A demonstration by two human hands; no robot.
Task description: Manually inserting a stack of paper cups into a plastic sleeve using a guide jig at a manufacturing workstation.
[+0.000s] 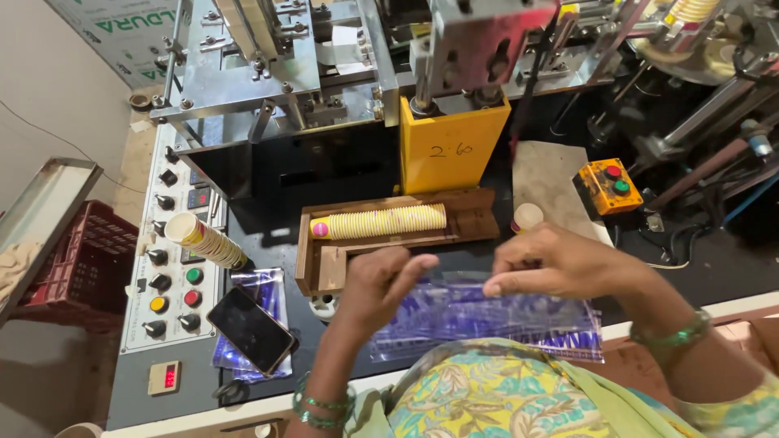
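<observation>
A cup-making machine [324, 73] fills twelve o'clock above a dark worktop [268, 235]. At centre, a wooden tray [471, 223] holds one finished stack of paper cups [381, 221], not yet bagged. At six o'clock, the left hand [377, 284] and right hand [560, 264] pinch a clear printed plastic sleeve [479, 320], apparently opening it.

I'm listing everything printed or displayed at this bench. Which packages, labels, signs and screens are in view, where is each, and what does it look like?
Clear plastic bag: blue print, flat, held by left hand and right hand.
Second printed bag: under the phone.
Phone: dark screen, beside the control panel.
Red digit display: small beige box, bottom left.
Panel display: small, dark, among the knobs.
Yellow box: handwritten mark.
Green-lettered sheet: top left.
</observation>
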